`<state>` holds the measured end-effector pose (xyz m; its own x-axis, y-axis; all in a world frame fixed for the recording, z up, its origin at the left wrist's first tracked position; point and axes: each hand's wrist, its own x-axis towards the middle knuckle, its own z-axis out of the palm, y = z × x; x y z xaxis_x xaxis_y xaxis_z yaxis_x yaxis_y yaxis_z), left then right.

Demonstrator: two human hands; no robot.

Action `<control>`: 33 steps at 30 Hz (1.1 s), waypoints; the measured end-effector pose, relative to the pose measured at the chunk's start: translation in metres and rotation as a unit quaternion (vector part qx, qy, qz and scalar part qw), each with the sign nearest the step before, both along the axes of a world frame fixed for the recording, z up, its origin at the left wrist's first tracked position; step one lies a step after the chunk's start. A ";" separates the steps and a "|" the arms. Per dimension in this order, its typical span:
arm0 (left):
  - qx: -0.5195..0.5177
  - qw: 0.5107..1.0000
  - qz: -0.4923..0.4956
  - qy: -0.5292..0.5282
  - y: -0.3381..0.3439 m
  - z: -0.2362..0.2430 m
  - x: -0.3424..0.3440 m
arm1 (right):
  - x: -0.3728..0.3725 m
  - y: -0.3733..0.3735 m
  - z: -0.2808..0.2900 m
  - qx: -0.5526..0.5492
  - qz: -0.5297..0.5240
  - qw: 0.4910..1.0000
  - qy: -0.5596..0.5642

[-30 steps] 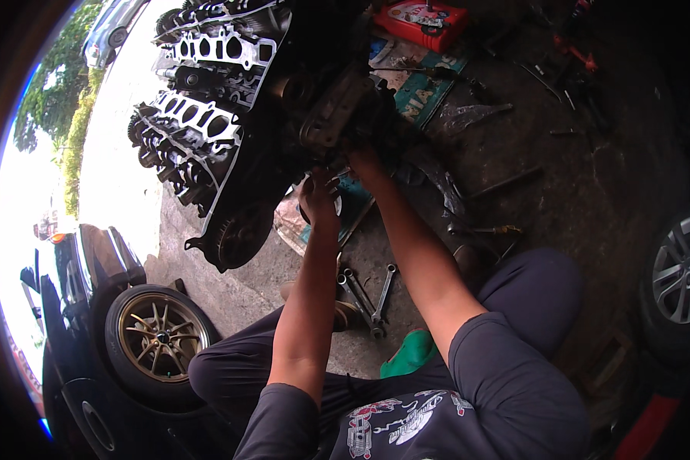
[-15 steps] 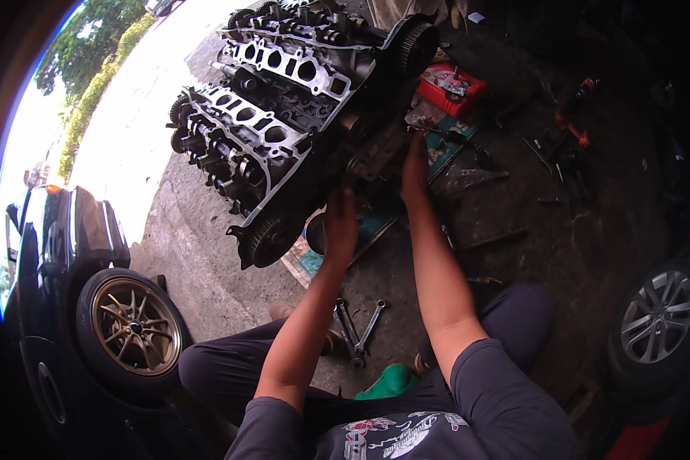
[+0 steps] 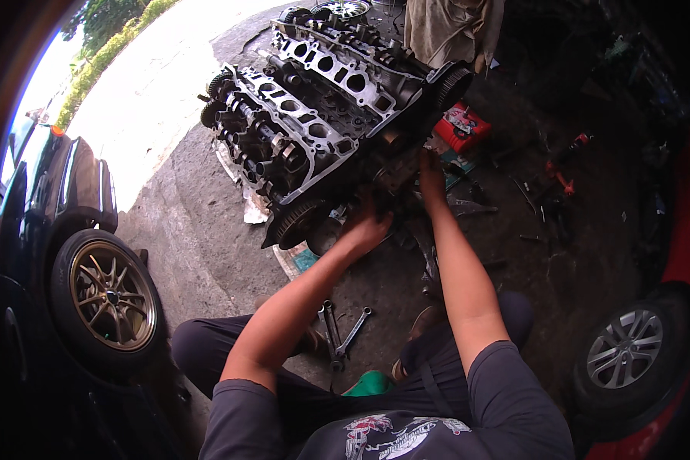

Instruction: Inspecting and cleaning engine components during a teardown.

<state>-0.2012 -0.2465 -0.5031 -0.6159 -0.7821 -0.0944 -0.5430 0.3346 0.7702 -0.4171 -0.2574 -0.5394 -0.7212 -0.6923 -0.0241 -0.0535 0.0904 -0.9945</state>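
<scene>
1. Here's the engine (image 3: 341, 115), large and bare, sitting in the upper middle of the view, its two rows of ports facing up and its near end turned toward the person.
2. The left hand (image 3: 368, 225) is at that near end, just right of the lower toothed wheel (image 3: 295, 225); its fingers run up into shadow. How far they're open, and whether they've got hold of anything, I cannot tell.
3. Over to the right hand (image 3: 432, 178): it's up against the same end, farther along, forearm stretched out long. Its fingertips are lost in the dark, so I cannot tell how wide they're spread or what they hold.
4. Just past that hand, a red jug (image 3: 460, 130) lies close by the engine, and farther right there's a red tool (image 3: 561, 176) on the ground (image 3: 537, 268).
5. Down between the legs, wrenches (image 3: 353, 333) lie close together at an angle, with something green (image 3: 369, 382) near them.
6. Out wide, a bronze wheel (image 3: 100, 276) on the dark car (image 3: 34, 180) at left, a silver wheel (image 3: 625, 349) at right, and tan cloth (image 3: 446, 31) hanging behind the engine.
</scene>
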 end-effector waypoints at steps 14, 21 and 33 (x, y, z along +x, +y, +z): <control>-0.164 0.889 -0.363 -0.226 0.031 0.186 0.145 | 0.066 0.050 0.118 -0.136 0.182 0.752 0.619; -0.348 0.894 -0.211 -0.189 0.026 0.185 0.167 | 0.017 0.072 0.060 -0.080 0.224 0.759 0.606; -0.391 0.877 -0.183 -0.212 0.019 0.184 0.150 | -0.026 0.021 0.001 -0.004 0.098 0.990 -0.101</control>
